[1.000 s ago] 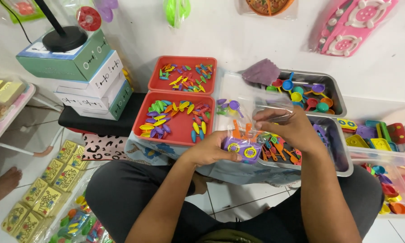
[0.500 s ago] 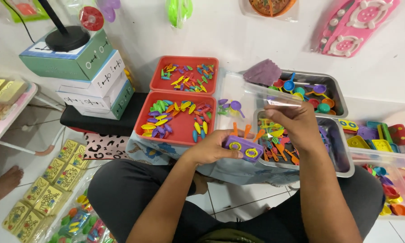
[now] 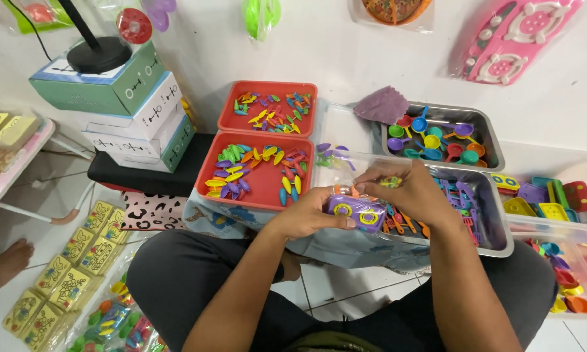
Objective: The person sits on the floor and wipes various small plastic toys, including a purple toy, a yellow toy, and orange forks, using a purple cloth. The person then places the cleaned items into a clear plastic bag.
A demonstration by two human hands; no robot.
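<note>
Fingers of the left hand (image 3: pixel 306 218) now pinch the purple toy bag (image 3: pixel 357 212) mid-frame; right hand (image 3: pixel 407 192) has dropped to pinch its top.

- I see a white wall (image 3: pixel 345 58) across the top, with bagged plastic toys hung on it: a pink set (image 3: pixel 521 32) at right, a green one (image 3: pixel 261 14) in the middle.
- The floor (image 3: pixel 58 195) is pale tile with grey joints, evenly lit; I cannot see a lamp or window.
- At left, stacked boxes (image 3: pixel 137 111) sit on a black stool (image 3: pixel 150 173), with a black round base (image 3: pixel 98 53) on top.
- A pink-rimmed tray (image 3: pixel 10 173) on white legs stands at the far left.
- Yellow packs (image 3: pixel 65 274) lie on the floor, bottom left.
</note>
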